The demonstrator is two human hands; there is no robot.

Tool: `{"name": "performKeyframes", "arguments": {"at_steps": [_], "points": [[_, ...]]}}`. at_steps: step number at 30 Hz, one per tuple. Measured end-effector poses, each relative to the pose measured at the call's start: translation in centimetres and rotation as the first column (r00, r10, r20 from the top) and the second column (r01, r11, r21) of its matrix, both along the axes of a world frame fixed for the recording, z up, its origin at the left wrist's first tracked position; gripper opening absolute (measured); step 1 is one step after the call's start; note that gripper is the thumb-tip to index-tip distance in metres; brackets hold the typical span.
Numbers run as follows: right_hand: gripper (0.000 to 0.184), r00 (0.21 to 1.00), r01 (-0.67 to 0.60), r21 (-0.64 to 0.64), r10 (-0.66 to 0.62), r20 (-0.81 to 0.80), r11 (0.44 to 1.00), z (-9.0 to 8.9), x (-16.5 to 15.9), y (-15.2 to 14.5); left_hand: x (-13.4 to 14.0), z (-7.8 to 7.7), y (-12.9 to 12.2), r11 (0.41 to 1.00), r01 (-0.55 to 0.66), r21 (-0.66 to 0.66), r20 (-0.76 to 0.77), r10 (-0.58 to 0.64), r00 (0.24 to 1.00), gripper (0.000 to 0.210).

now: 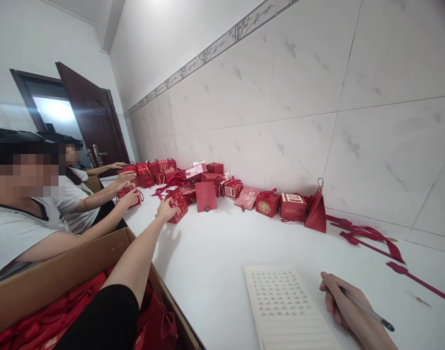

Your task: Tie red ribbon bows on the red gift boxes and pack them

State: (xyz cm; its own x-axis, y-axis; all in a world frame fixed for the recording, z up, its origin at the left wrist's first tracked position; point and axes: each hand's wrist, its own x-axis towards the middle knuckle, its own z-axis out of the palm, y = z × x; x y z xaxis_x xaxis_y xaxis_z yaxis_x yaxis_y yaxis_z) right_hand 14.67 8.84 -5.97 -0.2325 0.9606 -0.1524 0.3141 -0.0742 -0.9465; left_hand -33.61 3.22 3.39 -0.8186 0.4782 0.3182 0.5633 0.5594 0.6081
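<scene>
Stretched out over the table, my left hand [165,210] is closed on a red gift box [178,206] with a light pattern on its faces. A flat red card-like piece [206,196] stands just right of that box. Low on the right, my right hand [344,304] has its fingers closed round a pen [368,309], whose dark end points down to the right. Beside this hand, to its left, lies a notepad [281,304] with rows of handwriting on its upper half and blank ruled lines below.
Red gift boxes [268,203] and a red cone-shaped box [316,212] line the wall. Red ribbons [375,238] lie at right. A cardboard box [55,267] of red items stands under my left arm. Two people [22,228] sit at left, hands on red boxes.
</scene>
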Motion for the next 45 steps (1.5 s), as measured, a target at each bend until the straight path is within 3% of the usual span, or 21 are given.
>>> {"name": "performKeyframes", "arguments": {"at_steps": [5,10,13,16,18,20,23,27,31,33,37,41,45], "points": [[0.040,1.000,0.000,0.020,0.000,-0.024,1.000,0.1,-0.1,-0.1,2.5,0.0,-0.5,0.985,0.089,0.149,-0.088,-0.076,0.993,0.020],[0.041,0.998,-0.021,0.088,0.026,-0.059,0.996,0.2,-0.1,-0.3,8.3,0.5,-1.5,0.921,0.282,0.270,-0.162,-0.246,0.956,0.010],[0.042,0.996,-0.023,0.121,0.033,-0.084,0.992,0.2,-0.1,-0.4,12.9,0.1,-2.9,0.852,0.427,0.301,-0.190,-0.385,0.903,0.010],[0.044,0.994,-0.024,0.155,0.041,-0.104,0.988,0.1,-0.1,-0.8,16.8,-1.4,-4.8,0.733,0.581,0.354,-0.177,-0.558,0.811,0.010],[0.044,0.993,-0.017,0.220,0.041,-0.106,0.975,0.1,-0.2,-1.1,18.3,-2.6,-5.9,0.666,0.652,0.364,-0.164,-0.643,0.748,0.008],[0.042,0.995,0.006,0.326,0.026,-0.095,0.945,0.4,-0.3,-1.6,18.9,-3.4,-6.6,0.643,0.688,0.336,-0.168,-0.678,0.716,0.007],[0.034,0.997,0.032,0.534,0.008,-0.072,0.845,1.9,-1.3,-2.2,18.7,-3.2,-7.0,0.628,0.730,0.270,-0.195,-0.707,0.680,0.007],[0.020,0.992,-0.043,0.787,0.118,-0.038,0.616,5.9,-4.7,-3.0,19.1,-2.2,-7.3,0.617,0.765,0.185,-0.244,-0.725,0.644,0.008],[0.017,0.954,-0.205,0.900,0.285,0.096,0.386,9.2,-9.4,-4.0,20.7,-2.2,-8.0,0.572,0.802,0.173,-0.315,-0.739,0.595,0.008],[0.019,0.929,-0.263,0.901,0.342,0.140,0.344,9.6,-11.2,-4.3,21.3,-2.5,-8.4,0.552,0.814,0.179,-0.336,-0.743,0.578,0.010],[0.013,0.891,-0.326,0.862,0.432,0.142,0.388,8.5,-12.2,-4.6,21.3,-2.7,-8.8,0.528,0.829,0.185,-0.351,-0.752,0.557,0.014],[0.013,0.872,-0.305,0.842,0.485,0.060,0.445,7.7,-11.3,-4.6,21.8,-2.2,-8.4,0.496,0.848,0.186,-0.367,-0.765,0.529,0.011],[0.011,0.878,-0.279,0.835,0.478,0.021,0.475,7.9,-10.9,-4.7,22.9,-1.1,-7.5,0.504,0.811,0.297,-0.274,-0.769,0.578,0.009]]}}
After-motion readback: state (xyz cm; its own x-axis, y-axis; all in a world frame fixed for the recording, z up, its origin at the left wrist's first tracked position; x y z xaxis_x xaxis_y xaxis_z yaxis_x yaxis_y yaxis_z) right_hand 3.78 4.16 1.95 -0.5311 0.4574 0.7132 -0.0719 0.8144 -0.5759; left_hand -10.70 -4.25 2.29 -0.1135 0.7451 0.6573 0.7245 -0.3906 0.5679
